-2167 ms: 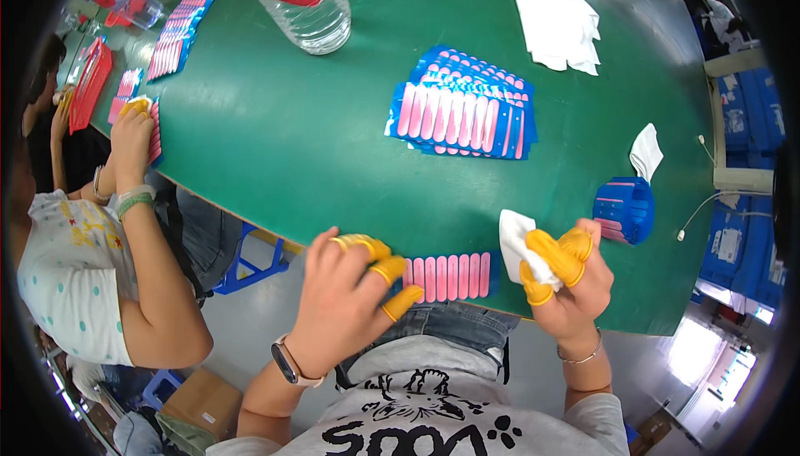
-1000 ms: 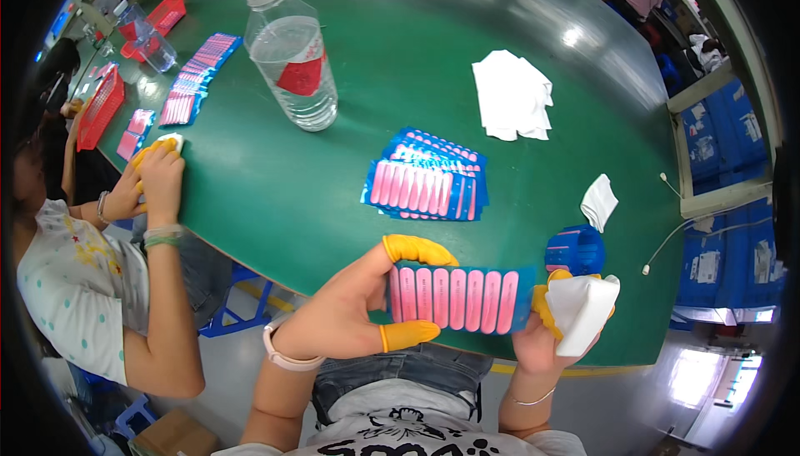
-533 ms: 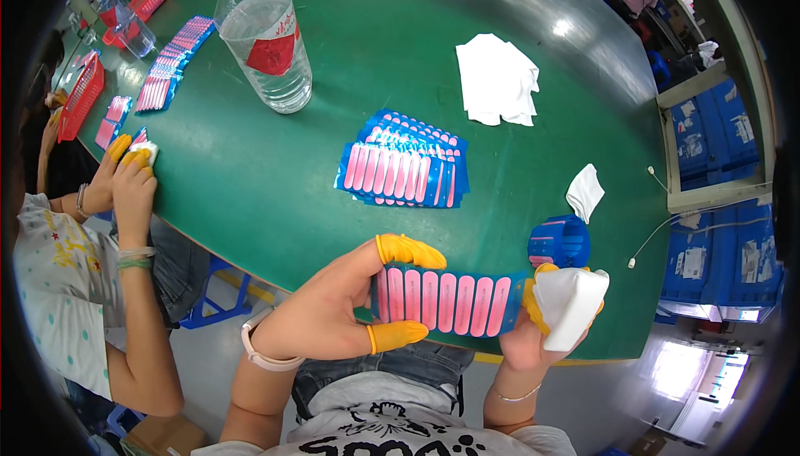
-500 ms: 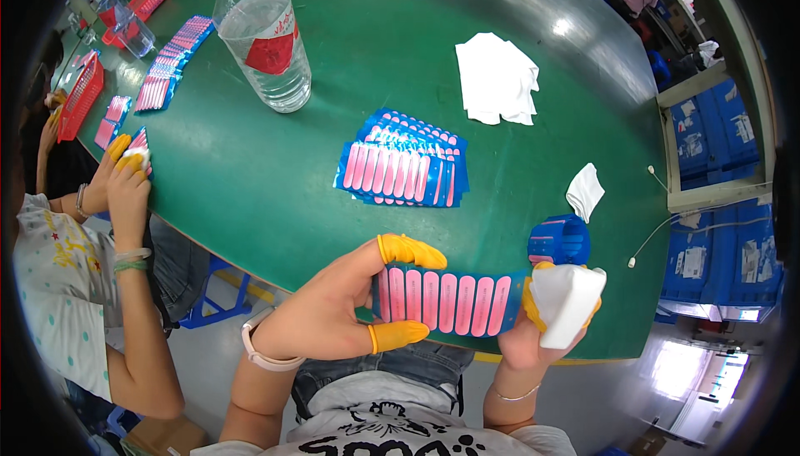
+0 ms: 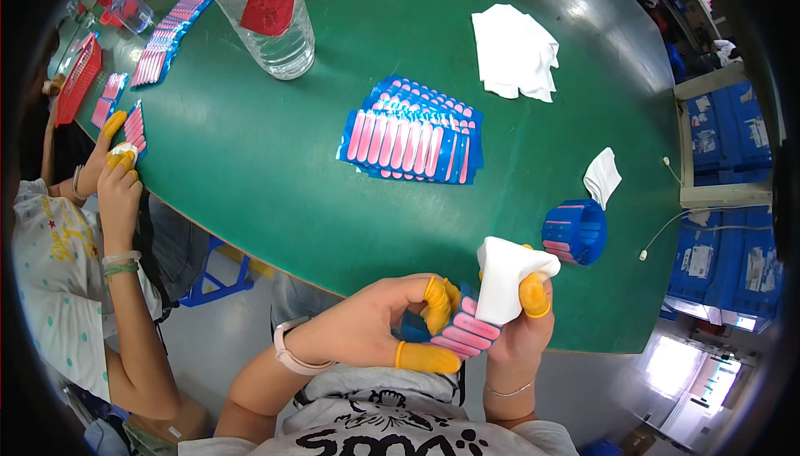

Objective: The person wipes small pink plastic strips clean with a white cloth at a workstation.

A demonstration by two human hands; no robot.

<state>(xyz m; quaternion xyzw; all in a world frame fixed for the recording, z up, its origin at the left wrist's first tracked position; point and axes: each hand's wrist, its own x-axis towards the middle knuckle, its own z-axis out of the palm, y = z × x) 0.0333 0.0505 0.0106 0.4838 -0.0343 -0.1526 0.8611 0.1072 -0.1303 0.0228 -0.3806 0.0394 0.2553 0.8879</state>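
A blue flexible sheet with a row of pink rounded bars (image 5: pixel 468 328) is bent between my hands, near the table's front edge. My left hand (image 5: pixel 354 320), with yellow finger cots on thumb and fingers, grips its left end. My right hand (image 5: pixel 525 335), also in yellow finger cots, pinches a folded white cloth (image 5: pixel 504 268) that covers the sheet's right end. Beyond my hands lies a fanned stack of similar blue and pink sheets (image 5: pixel 408 139). To the right, another such sheet rolled into a ring (image 5: pixel 575 231) stands on the table.
A plastic water bottle (image 5: pixel 271 18) stands at the back left of the green table (image 5: pixel 275 189). White cloths (image 5: pixel 517 52) lie at the back, and a smaller white cloth (image 5: pixel 602 177) behind the ring. At left, a co-worker's hands (image 5: pixel 117 177) handle similar sheets near a red basket (image 5: pixel 79 81).
My right hand has moved left and brought the white cloth onto the sheet. The sheet, flat before, is now bent and tilted, and my left fingers have curled around it.
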